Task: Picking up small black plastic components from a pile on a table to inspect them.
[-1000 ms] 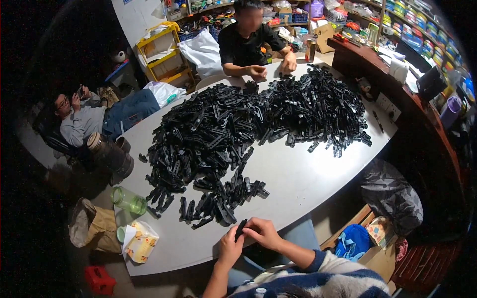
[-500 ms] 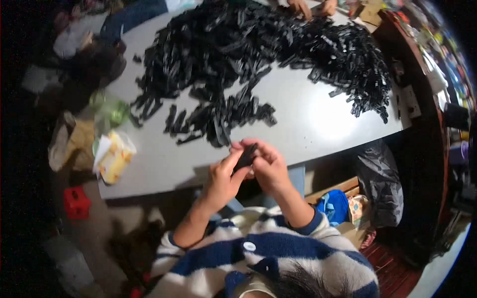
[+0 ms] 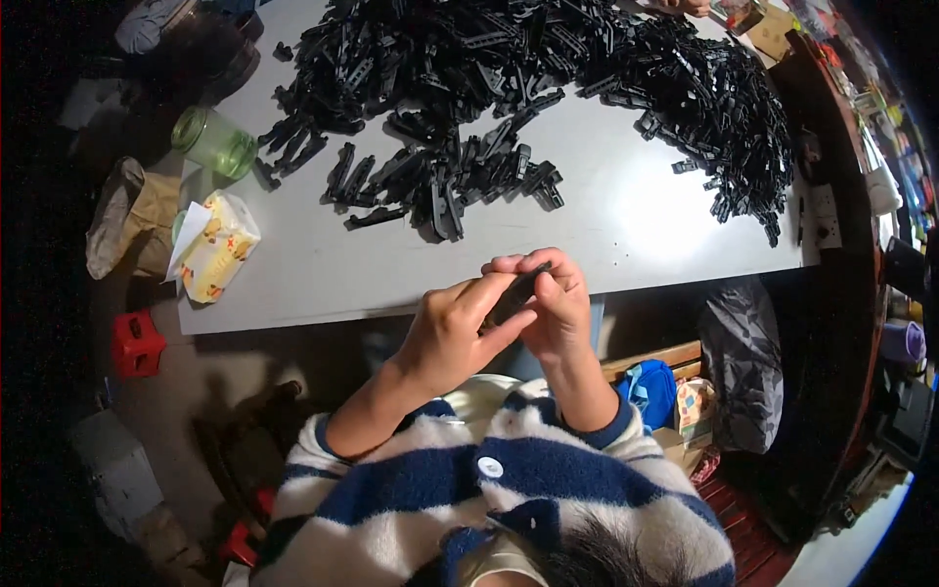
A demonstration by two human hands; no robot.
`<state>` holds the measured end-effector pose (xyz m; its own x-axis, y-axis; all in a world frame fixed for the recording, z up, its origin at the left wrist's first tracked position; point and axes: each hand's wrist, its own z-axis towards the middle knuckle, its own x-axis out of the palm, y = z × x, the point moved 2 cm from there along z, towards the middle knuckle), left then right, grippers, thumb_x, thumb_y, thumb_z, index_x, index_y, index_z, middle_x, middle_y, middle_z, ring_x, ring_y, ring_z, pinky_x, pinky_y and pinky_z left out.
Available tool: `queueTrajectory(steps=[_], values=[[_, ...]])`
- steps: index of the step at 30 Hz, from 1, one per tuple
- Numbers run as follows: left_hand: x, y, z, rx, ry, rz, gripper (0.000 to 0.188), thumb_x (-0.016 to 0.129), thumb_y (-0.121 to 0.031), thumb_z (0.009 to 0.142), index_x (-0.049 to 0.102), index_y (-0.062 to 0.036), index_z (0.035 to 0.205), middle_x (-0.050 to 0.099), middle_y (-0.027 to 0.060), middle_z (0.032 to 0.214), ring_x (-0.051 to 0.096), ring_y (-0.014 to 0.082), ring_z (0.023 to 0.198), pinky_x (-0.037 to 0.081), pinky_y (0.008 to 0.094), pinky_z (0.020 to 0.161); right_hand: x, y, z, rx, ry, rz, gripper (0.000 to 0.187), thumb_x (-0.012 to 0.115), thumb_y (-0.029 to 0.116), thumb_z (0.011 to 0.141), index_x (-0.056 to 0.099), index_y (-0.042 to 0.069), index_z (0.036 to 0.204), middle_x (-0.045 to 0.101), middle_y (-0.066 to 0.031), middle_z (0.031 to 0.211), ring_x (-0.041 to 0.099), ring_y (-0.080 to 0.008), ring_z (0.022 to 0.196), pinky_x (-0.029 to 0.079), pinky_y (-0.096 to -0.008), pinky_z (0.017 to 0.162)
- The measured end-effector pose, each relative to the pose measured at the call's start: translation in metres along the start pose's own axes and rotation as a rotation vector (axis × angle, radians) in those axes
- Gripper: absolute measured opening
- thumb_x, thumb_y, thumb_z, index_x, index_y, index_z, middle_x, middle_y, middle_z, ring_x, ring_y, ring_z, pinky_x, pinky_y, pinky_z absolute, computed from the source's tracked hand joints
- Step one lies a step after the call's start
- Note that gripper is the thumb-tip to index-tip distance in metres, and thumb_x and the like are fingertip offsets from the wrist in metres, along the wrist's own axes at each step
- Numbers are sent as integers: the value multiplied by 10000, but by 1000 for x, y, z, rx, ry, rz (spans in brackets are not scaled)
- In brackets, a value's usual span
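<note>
Between my two hands, at the near edge of the table, is a slim black plastic part (image 3: 515, 295). My left hand (image 3: 452, 328) is closed round its lower left end, with the thumb along its near side. The fingers and thumb of my right hand (image 3: 559, 305) pinch its upper right end. Much of the part is hidden by the fingers. Beyond my hands, a big heap of similar black plastic parts (image 3: 469, 73) covers the far half of the table, with a looser cluster (image 3: 445, 186) spread toward me.
The white table (image 3: 323, 264) holds a glass jar (image 3: 215, 142) lying on its side and a yellow-and-white tissue pack (image 3: 220, 249) at left. A red stool (image 3: 138, 344) stands on the floor. At right are a blue bag (image 3: 652, 388) and dark shelves. Another person's hand (image 3: 685, 8) shows at the far edge.
The view has shifted, so the table's near edge sits higher. Both my hands keep the black part, now raised slightly and moved right. The other person's hands have mostly left the view.
</note>
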<state>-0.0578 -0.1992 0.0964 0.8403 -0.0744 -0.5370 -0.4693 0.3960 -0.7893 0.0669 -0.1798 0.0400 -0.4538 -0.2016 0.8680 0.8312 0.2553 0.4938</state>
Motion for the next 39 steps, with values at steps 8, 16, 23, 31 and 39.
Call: queueTrajectory(steps=[8,16,23,31,39], values=[[12,24,-14,-133,57,-166,322,670,-103,778,537,37,1035,599,175,740,630,258,630,467,324,509,-9,0,-5,95,-19,-101,243,610,168,844,547,6,1014,614,-190,1039,585,-260,997,472,-380,874],[-5,80,-11,-268,-204,24,137,574,-132,853,582,-36,950,614,120,764,616,247,632,483,340,550,-55,38,35,-345,-377,-1281,167,571,84,849,543,13,997,546,-64,866,536,-163,807,431,-295,746],[-4,109,19,-295,-268,434,127,627,-61,781,510,-18,807,493,103,785,534,251,698,418,334,566,-61,42,62,-379,-366,-2048,176,626,43,743,577,5,908,557,-155,847,553,-298,713,451,-353,654],[-12,130,4,-139,-452,229,61,556,-32,833,498,-14,839,484,45,769,496,111,594,421,259,521,-72,59,54,-428,-471,-1424,79,595,75,842,571,0,837,536,-11,664,443,-58,544,385,-211,500],[-5,57,12,-389,-280,-364,150,385,-161,960,454,-32,995,491,39,646,515,90,574,422,245,523,11,33,28,16,-189,-770,105,606,112,840,553,22,848,578,-43,679,448,-54,500,333,-168,442]])
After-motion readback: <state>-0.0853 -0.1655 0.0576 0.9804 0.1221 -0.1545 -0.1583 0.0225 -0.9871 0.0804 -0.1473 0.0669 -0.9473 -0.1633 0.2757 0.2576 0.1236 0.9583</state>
